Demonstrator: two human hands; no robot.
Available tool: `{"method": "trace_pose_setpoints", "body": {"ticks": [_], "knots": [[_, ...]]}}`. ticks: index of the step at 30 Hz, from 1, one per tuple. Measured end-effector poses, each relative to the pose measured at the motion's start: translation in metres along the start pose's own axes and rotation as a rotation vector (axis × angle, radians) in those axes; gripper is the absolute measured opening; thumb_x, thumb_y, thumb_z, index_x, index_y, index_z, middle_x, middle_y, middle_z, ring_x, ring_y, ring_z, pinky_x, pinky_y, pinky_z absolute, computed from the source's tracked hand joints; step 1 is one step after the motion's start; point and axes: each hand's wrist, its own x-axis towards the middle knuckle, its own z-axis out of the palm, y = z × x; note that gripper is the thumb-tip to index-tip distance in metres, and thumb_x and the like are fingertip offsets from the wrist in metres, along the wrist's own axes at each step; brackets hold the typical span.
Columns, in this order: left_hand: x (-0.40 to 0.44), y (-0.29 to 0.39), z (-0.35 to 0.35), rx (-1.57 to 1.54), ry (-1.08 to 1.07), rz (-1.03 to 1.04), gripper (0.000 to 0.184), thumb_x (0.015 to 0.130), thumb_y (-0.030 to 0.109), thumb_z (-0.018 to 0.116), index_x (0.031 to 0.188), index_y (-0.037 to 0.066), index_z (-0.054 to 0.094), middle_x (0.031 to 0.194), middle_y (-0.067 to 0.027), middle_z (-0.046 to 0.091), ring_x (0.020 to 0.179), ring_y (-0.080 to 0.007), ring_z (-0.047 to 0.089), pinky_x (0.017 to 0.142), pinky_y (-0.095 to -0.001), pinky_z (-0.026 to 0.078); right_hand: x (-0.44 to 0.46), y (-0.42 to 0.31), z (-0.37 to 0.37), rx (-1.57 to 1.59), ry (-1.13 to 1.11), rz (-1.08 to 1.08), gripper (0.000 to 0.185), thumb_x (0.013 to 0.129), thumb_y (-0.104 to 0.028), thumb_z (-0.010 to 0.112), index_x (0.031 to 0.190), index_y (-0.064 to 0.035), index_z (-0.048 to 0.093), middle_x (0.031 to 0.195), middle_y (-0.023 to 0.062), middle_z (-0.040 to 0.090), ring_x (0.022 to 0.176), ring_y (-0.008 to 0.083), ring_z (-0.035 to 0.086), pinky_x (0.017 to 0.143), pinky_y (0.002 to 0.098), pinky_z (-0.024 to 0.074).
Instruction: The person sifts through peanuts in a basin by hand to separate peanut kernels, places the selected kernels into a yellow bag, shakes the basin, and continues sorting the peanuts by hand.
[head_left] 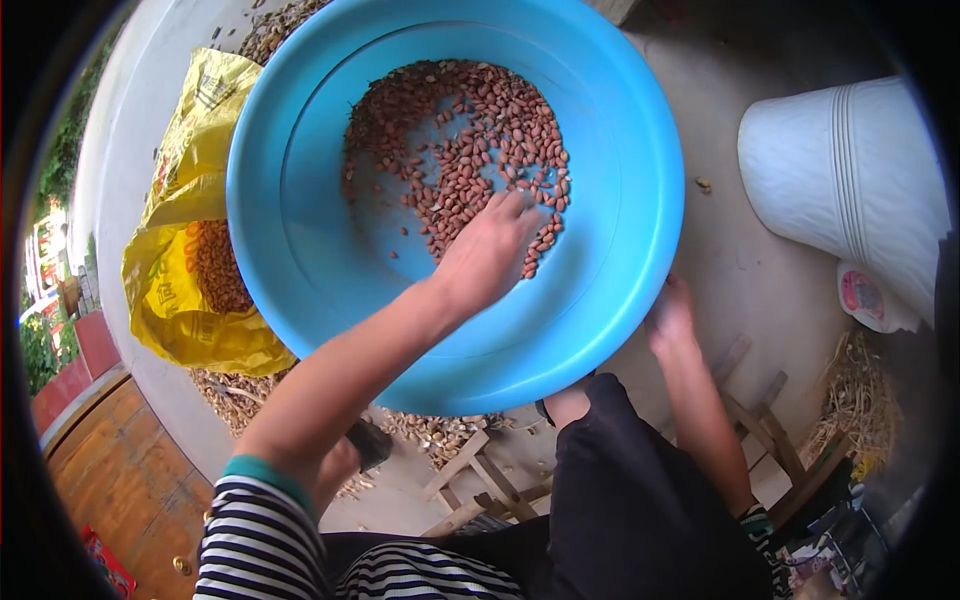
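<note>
A big blue plastic basin (330,310) is tilted before me, with reddish-brown shelled peanuts (515,135) spread over its bottom and darker bits among those on the upper left. My left hand (495,240) reaches inside, over the lower right edge of the peanuts. Its fingers are curled together and slightly blurred; what they hold, if anything, is hidden. At the lower right of the basin, my right hand (672,318) grips the outer rim, its fingertips partly out of sight behind the edge.
On the left stands a yellow plastic bag (190,190) holding more peanuts. Peanut shells (435,435) litter the concrete below the basin. A wooden stool frame (490,480) is near my legs. White buckets (840,170) lie on the right, by a straw heap (862,390).
</note>
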Motion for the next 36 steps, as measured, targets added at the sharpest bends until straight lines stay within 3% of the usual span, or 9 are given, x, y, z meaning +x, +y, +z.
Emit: {"method": "trace_pose_setpoints", "body": {"ticks": [4,8,12,15,18,23,27,28,36], "knots": [[0.030,-0.024,0.022,0.179,0.092,0.135,0.038,0.074,-0.004,0.056,0.112,0.004,0.058,0.109,-0.0135,0.053,0.107,-0.0339,0.049,0.091,-0.0418,0.044,0.003,0.002,-0.007,-0.014,-0.045,0.050,0.031,0.094,-0.013,0.049,0.119,0.0044,0.054,0.106,0.0091,0.060,0.096,0.0165,0.057,0.084,0.0297,0.0466],[0.001,-0.039,0.017,0.202,-0.045,0.043,0.042,0.071,-0.007,0.057,0.110,0.006,0.061,0.113,-0.0119,0.055,0.111,-0.0316,0.048,0.094,-0.0413,0.042,-0.006,-0.006,-0.004,0.048,-0.004,0.022,0.028,0.095,-0.011,0.049,0.114,0.0083,0.050,0.101,0.0125,0.062,0.091,0.0177,0.060,0.082,0.0314,0.0480],[0.002,-0.047,0.011,0.189,-0.008,0.009,0.042,0.069,-0.006,0.058,0.109,0.007,0.061,0.113,-0.0119,0.052,0.113,-0.0305,0.046,0.096,-0.0407,0.040,-0.003,-0.003,-0.006,0.022,0.003,0.036,0.027,0.095,-0.012,0.049,0.114,0.0075,0.050,0.101,0.0122,0.061,0.091,0.0174,0.060,0.083,0.0309,0.0478],[0.039,-0.047,0.007,0.231,0.151,0.039,0.044,0.068,-0.006,0.058,0.110,0.007,0.061,0.113,-0.0112,0.052,0.112,-0.0303,0.046,0.096,-0.0413,0.040,-0.002,-0.002,-0.004,0.062,0.007,0.025,0.026,0.095,-0.012,0.050,0.113,0.0061,0.051,0.101,0.0111,0.061,0.089,0.0169,0.060,0.083,0.0307,0.0477],[0.055,-0.050,0.006,0.387,0.235,0.119,0.045,0.069,-0.005,0.058,0.112,0.008,0.061,0.116,-0.0115,0.051,0.115,-0.0304,0.045,0.097,-0.0415,0.039,-0.001,0.001,-0.007,0.043,-0.014,0.056,0.035,0.093,-0.012,0.051,0.124,0.0046,0.051,0.108,0.0097,0.060,0.099,0.0173,0.057,0.087,0.0304,0.0459],[0.018,-0.053,0.005,0.265,-0.034,0.047,0.045,0.071,-0.003,0.056,0.114,0.008,0.059,0.122,-0.0125,0.048,0.122,-0.0320,0.042,0.100,-0.0424,0.037,-0.006,-0.009,-0.002,0.014,0.001,0.079,0.034,0.093,-0.013,0.050,0.122,0.0047,0.052,0.107,0.0094,0.060,0.096,0.0162,0.056,0.084,0.0292,0.0460],[-0.011,-0.027,0.020,0.250,-0.004,0.172,0.037,0.072,0.001,0.058,0.109,0.005,0.058,0.120,-0.0136,0.049,0.121,-0.0319,0.043,0.100,-0.0446,0.037,0.001,-0.001,-0.008,0.022,-0.022,0.045,0.034,0.093,-0.013,0.050,0.122,0.0051,0.052,0.106,0.0095,0.060,0.094,0.0162,0.056,0.083,0.0291,0.0466],[-0.010,-0.018,0.025,0.151,-0.067,0.160,0.043,0.073,0.001,0.055,0.116,0.006,0.055,0.124,-0.0128,0.048,0.123,-0.0331,0.042,0.103,-0.0463,0.035,0.005,0.003,-0.011,0.004,-0.020,0.054,0.033,0.093,-0.013,0.049,0.121,0.0052,0.052,0.106,0.0095,0.060,0.095,0.0165,0.057,0.083,0.0294,0.0468],[-0.021,-0.023,0.024,0.336,-0.170,0.275,0.034,0.080,0.011,0.054,0.113,0.004,0.052,0.120,-0.0128,0.047,0.122,-0.0295,0.042,0.104,-0.0453,0.034,0.000,-0.003,-0.008,0.038,-0.023,0.049,0.032,0.095,-0.013,0.049,0.121,0.0051,0.053,0.107,0.0098,0.060,0.097,0.0170,0.058,0.083,0.0300,0.0474]]}}
